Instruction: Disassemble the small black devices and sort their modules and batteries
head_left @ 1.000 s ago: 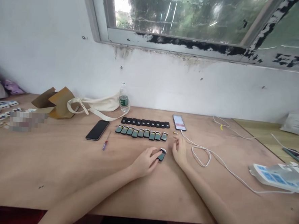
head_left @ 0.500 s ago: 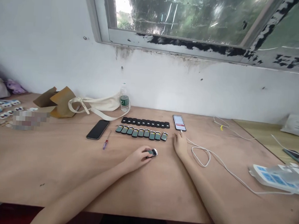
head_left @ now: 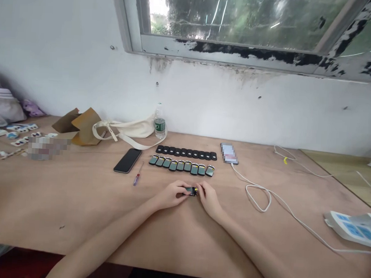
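Observation:
A small device with a greenish face [head_left: 189, 191] is held by my left hand [head_left: 173, 195], its fingers closed round the near-left side. At the device's right end, beside a yellow and black part, my right hand [head_left: 209, 199] has its fingers pinched; what they grip, if anything, is too small to make out. Behind the hands lies a row of similar devices with greenish faces [head_left: 180, 165]. Beyond that is a row of black oval covers [head_left: 184, 152]. A small screwdriver [head_left: 137, 179] rests left of the hands.
On the wooden table [head_left: 111, 218] lie a dark phone [head_left: 127, 160] and a lit phone [head_left: 229, 153] with a white cable [head_left: 289, 209]. A bottle [head_left: 159, 124], cream strap bag [head_left: 136, 128] and brown paper bag [head_left: 88, 126] stand behind. A power strip [head_left: 352, 228] is at right.
My right hand has moved from the lit phone's cable end to the device in my left hand. The white part at the device's end no longer shows there. The view has shifted slightly right.

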Tool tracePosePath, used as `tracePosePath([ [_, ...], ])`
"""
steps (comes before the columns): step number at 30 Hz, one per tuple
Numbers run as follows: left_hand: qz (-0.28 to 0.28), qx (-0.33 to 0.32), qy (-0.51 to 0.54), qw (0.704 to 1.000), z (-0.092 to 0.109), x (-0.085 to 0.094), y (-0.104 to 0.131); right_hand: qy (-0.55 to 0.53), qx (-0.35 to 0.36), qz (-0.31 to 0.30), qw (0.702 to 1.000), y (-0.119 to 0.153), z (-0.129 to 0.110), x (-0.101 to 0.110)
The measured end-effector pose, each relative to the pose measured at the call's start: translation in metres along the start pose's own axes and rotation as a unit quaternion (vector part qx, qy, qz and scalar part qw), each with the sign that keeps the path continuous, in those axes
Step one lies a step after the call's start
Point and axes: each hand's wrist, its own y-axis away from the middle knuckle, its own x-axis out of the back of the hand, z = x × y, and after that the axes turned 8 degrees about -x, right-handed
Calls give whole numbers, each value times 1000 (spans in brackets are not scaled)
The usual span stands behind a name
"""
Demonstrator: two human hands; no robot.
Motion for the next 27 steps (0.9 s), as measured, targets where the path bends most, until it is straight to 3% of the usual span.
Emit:
tracePosePath([
  [13,-9,-10,15,1000,1,-1,-1,-17,-23,-25,999,-4,2,-3],
  [19,-9,14,14,1000,3,-1,-1,-1,-7,-13,1000,-6,-1,-2],
  [27,4,40,15,999,4,-3,-2,3,37,-39,999,-4,-3,1],
])
